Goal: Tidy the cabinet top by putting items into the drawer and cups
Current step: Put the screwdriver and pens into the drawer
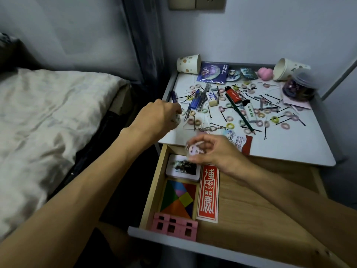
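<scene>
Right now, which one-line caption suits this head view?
Right hand holds a cartoon charm over the open drawer; left hand grips a trinket at the cluttered cabinet top.

Blue badge packet (212, 72), 12 o'clock edge of surface (289, 144): white print "HONKAI STAR RAIL", running vertically down its right side.
Red strip (209, 192) in drawer (251, 209), 6 o'clock: large white seal-script characters, stacked; not deciphered.
Red lighter (233, 95), white lighter (250, 113), eraser (211, 95): print too small to read.

My left hand (156, 120) and right hand (216, 151) bare. Left forearm (87, 190) bare up to frame edge, faint tendon lines near wrist. Right forearm (289, 200) bare too, two small dark spots toward elbow end.
</scene>
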Demonstrator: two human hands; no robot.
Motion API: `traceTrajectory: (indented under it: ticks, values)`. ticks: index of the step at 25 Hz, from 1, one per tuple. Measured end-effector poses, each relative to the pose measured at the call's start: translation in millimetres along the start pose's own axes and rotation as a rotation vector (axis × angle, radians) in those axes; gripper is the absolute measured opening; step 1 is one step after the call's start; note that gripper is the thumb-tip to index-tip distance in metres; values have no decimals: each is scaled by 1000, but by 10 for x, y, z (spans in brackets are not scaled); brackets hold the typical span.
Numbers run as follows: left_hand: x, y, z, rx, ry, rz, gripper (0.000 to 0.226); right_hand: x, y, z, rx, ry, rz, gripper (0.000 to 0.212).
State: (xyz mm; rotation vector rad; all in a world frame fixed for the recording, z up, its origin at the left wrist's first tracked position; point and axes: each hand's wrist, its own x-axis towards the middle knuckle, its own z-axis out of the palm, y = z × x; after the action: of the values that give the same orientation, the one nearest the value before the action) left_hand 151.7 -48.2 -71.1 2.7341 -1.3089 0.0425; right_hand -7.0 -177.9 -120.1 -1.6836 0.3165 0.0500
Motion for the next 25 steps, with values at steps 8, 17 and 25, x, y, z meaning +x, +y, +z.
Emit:
traceTrajectory:
  ticks: [8, 17, 25]
  values:
    - [-524, -43, 184, -132, -153, -69, 27, -198, 712, 757, -289, -213, 140, 20]
    - [-528, -104, 217, -229, -181, -79, 28, -97, 795, 1087, -397, -305, 73, 11]
    - [-520, -106, 288, -225, -221, -79, 31, -111, 882, 1174, -530, -293, -18, 19]
